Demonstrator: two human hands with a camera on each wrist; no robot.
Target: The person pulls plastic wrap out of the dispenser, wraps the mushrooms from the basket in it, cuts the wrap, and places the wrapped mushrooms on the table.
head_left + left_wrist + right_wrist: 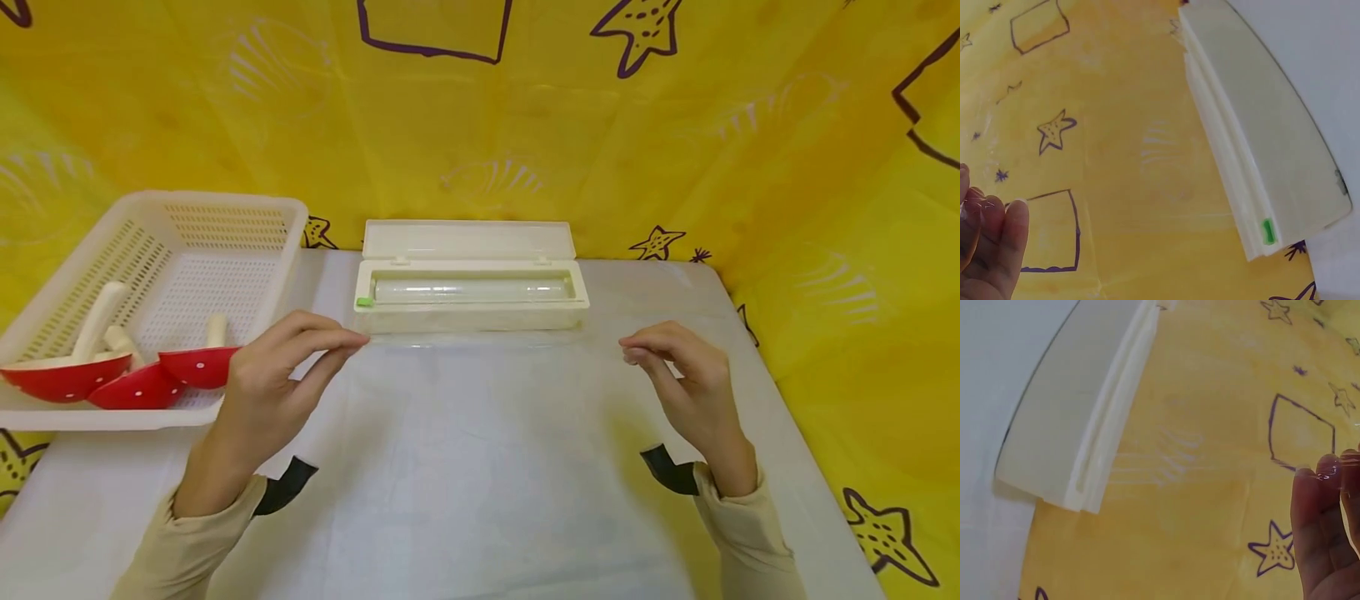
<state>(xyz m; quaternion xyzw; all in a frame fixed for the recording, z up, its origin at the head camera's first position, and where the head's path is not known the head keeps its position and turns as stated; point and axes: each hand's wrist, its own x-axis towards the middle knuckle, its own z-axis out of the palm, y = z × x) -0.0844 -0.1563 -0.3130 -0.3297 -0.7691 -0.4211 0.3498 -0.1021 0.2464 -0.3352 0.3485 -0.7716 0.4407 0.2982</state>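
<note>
A cream wrap dispenser [472, 321] stands on the table with its lid [468, 240] raised and a roll of cling film [472, 290] inside. From its front, a thin clear sheet of cling film [1175, 459] stretches towards both hands. My left hand [281, 392], off the dispenser's front left corner, pinches the film between thumb and fingers; film creases show at these fingertips [994, 215] in the left wrist view. Mirroring it on the right, my right hand [690, 387] pinches the other side, with shiny film over its fingertips [1329, 467]. A green slider [364, 302] sits at the dispenser's left end.
At the left, a white perforated basket [288, 242] contains several red, white-dotted, mushroom-like pieces [142, 387] with pale handles. A yellow patterned sheet [465, 125] hangs behind the white table [480, 483] and along its right side.
</note>
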